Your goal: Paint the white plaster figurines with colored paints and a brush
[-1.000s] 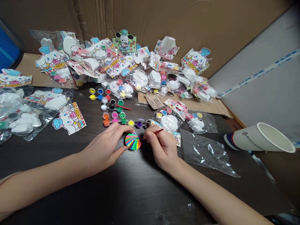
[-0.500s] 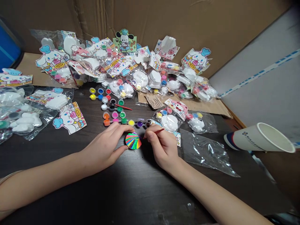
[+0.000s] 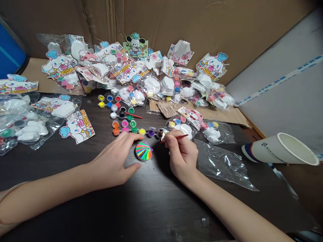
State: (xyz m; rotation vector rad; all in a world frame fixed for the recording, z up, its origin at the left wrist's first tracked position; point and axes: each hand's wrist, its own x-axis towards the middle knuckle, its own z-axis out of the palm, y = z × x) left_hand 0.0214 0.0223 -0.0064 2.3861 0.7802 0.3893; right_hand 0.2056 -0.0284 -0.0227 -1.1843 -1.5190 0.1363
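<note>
Brown cardboard wall stood at the back, dark wood-grain table in front. Pile of clear packets with white figures and small paints lay along the far side, more packets at left. Flat clear bag lay right of the hands, paper cup beyond it at the right edge.

Left hand was spread, thumb and fingers apart around the shell's left side; looked just beside it, contact too fine to tell. Right hand was closed, fingertips pinched together on a thin red brush, tip pointing left, near the dark pot and apart from the shell.

Open paint pots sat in short rows past the left hand, a spare brush lying by them. Striped shell, multicoloured with a purple bit at its upper right, lay on the table between the hands. Probably light, stiff, maybe brittle; any wet paint would be slippery and smear, so best held by the side rims, thumb and finger opposed, off the face. Held brush looked light and slim, grip best kept on the handle, clear of the bristles
</note>
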